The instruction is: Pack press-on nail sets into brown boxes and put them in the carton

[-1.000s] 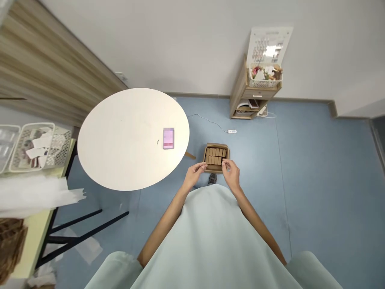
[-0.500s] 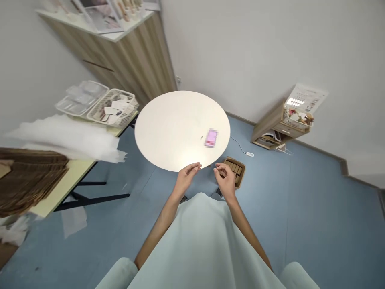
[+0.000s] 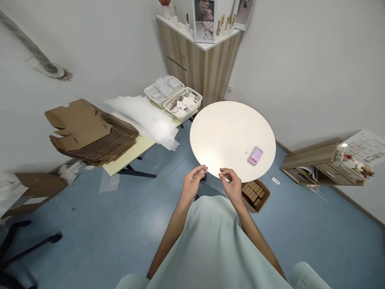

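My left hand (image 3: 193, 182) hovers at the near-left edge of a round white table (image 3: 222, 124). Its fingers are loosely bent and apart from the thumb, and I see nothing in them. Across a small gap, my right hand (image 3: 232, 184) is held at the near edge too, fingers curved and parted, with no object visible in it. Further onto the tabletop, right of my right hand, lies a pink-purple blurred rectangular item (image 3: 255, 156), with a tiny thin object (image 3: 246, 152) beside it. An open carton of small brown boxes (image 3: 255, 192) stands on the floor beside my right forearm.
A yellow-topped table (image 3: 126, 156) on the left bears flattened cardboard boxes (image 3: 84, 128), white sheets (image 3: 147, 120) and two white baskets (image 3: 183, 103). Behind is a wooden cabinet (image 3: 207, 68) with framed pictures. At right stand a low shelf (image 3: 313, 160) and a power strip (image 3: 274, 180).
My view has turned left, so the round table sits further right and more of the cardboard stack shows. Both hands stay raised near the table edge, almost in the same pose.
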A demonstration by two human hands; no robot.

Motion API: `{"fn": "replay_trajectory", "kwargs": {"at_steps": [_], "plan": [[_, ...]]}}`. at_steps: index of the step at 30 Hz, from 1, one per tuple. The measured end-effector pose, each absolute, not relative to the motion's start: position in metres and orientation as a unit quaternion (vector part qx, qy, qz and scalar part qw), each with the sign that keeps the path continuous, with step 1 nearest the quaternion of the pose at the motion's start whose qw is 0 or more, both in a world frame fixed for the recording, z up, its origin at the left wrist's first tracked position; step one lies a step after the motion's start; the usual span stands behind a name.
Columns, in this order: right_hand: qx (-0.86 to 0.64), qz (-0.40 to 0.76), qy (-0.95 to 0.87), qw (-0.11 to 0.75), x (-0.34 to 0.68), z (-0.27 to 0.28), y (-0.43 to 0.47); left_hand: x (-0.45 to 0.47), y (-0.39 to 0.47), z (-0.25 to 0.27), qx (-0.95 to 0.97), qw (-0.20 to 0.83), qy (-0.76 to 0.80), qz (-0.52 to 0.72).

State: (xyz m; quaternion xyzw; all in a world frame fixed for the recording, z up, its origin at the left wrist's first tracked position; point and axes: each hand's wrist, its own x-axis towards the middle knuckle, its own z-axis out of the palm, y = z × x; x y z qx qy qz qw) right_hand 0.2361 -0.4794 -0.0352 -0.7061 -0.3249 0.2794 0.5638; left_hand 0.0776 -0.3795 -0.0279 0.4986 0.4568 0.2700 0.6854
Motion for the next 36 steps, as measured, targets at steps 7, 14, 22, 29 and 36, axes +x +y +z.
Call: {"fn": "replay_trajectory", "kwargs": {"at_steps": [7,14,22,29,36], "plan": [[-0.668,0.328,-0.327,0.582,0.219,-0.039,-0.374,0.043,-0.297,-0.021,0.465,0.647,0.505,0.331],[-0.650,0.354,-0.281,0.611,0.219,-0.041,-0.277,0.041,-0.183,-0.008,0.488,0.626,0.517,0.320],[-0.668,0.368,-0.221,0.608,0.237,-0.038,-0.212,0.060,-0.085,-0.015,0.490,0.636,0.525,0.284],[-0.700,0.319,-0.172,0.616,0.244,-0.033,-0.183,0.068,0.003,-0.044,0.502,0.629,0.540,0.248],[-0.733,0.240,-0.148,0.618,0.224,-0.016,-0.137,0.089,0.110,-0.093,0.559,0.583,0.562,0.177]]}}
